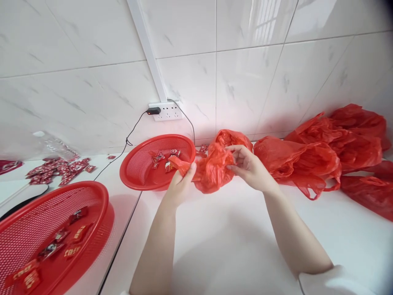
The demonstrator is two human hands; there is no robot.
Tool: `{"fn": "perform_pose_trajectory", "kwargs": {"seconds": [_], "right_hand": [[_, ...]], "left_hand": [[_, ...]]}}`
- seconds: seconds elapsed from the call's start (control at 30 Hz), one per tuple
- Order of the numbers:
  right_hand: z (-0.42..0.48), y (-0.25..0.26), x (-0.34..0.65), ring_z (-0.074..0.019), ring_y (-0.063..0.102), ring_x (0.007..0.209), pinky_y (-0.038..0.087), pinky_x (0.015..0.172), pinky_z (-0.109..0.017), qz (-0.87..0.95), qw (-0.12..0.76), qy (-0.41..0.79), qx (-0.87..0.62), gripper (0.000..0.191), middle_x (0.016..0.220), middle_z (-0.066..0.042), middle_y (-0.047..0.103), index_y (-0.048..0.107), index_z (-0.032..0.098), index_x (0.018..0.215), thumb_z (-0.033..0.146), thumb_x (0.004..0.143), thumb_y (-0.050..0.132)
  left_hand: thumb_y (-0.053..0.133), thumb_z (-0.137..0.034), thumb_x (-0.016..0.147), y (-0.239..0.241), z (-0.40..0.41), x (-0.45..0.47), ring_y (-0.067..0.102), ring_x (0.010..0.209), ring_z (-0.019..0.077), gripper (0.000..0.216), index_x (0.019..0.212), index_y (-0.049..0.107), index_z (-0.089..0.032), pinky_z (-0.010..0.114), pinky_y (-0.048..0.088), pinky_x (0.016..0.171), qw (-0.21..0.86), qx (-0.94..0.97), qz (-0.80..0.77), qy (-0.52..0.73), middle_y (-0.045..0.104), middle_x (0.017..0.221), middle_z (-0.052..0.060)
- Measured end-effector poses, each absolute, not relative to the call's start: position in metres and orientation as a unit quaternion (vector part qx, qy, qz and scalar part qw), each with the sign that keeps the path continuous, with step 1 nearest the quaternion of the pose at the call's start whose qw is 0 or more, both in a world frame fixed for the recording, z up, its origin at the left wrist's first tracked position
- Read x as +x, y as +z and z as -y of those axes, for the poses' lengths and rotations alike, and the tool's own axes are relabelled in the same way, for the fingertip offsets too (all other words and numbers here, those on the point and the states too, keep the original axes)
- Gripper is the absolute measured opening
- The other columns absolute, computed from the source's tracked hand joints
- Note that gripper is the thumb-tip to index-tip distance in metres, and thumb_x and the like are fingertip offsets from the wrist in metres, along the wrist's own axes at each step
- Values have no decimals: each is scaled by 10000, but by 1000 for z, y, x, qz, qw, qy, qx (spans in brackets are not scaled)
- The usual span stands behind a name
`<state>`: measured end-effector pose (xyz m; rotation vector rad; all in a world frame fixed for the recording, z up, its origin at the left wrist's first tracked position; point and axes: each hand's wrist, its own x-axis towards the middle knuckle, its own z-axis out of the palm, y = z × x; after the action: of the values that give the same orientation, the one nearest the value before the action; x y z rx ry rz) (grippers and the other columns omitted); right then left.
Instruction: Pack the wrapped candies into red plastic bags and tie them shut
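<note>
Head view, left hand: the left hand (179,185) is closed on one end of a red plastic bag (213,170); the thumb presses the thin plastic against the fingers.
Head view, right hand: the right hand (247,166) pinches the other side of the same bag with bent fingers, near the top of it.
Bag position: the bag is crumpled and held a little above the white table (233,241), between both hands, just beside the right rim of the far basket.
Far basket: a round red mesh basket (144,180) stands on the table; a few wrapped candies (167,160) lie inside.
Near basket: a second red basket (95,196) is at the lower left, also with some red packets inside.
Other bags: a heap of red bags (325,151) lies at the right, against the tiled wall (245,82).
Loose candies: a small pile (58,170) lies far left on the table.
Wall socket: a white socket (167,111) with a black plug is above the far basket.
</note>
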<state>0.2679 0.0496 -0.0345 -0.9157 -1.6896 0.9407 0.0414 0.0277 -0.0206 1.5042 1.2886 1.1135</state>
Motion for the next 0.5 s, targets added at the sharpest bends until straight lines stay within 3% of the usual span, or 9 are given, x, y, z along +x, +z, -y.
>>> {"fn": "perform_pose_trajectory", "kwargs": {"seconds": [0.17, 0.33, 0.43, 0.5], "right_hand": [[-57, -36, 292, -162, 569, 766, 501, 686, -320, 675, 473, 364, -435, 398, 898, -18, 563, 525, 258, 1191, 283, 810, 639], [-47, -29, 291, -187, 600, 820, 499, 708, -329, 670, 471, 222, -530, 292, 956, -45, 631, 588, 239, 1130, 352, 860, 591], [-35, -24, 276, -208, 612, 954, 502, 798, -330, 722, 460, 231, -462, 276, 1052, -57, 649, 604, 228, 1113, 400, 909, 533], [-28, -24, 263, -211, 616, 981, 504, 837, -331, 782, 409, 274, -382, 282, 1076, -59, 652, 600, 219, 1117, 402, 911, 538]], "left_hand": [[472, -584, 878, -17, -35, 20, 667, 865, 221, 472, 1053, 657, -188, 303, 544, 671, 389, 565, -552, 474, 709, 991, 78], [579, -613, 792, -22, -41, 15, 610, 537, 167, 483, 776, 662, -137, 267, 494, 497, 352, 536, -588, 494, 666, 643, 62], [642, -578, 755, -22, -39, 23, 590, 450, 176, 446, 685, 638, -137, 277, 493, 445, 360, 535, -589, 486, 626, 538, 50], [655, -546, 758, -22, -36, 31, 620, 481, 189, 404, 748, 654, -142, 285, 512, 456, 396, 526, -569, 492, 663, 600, 56]]}}
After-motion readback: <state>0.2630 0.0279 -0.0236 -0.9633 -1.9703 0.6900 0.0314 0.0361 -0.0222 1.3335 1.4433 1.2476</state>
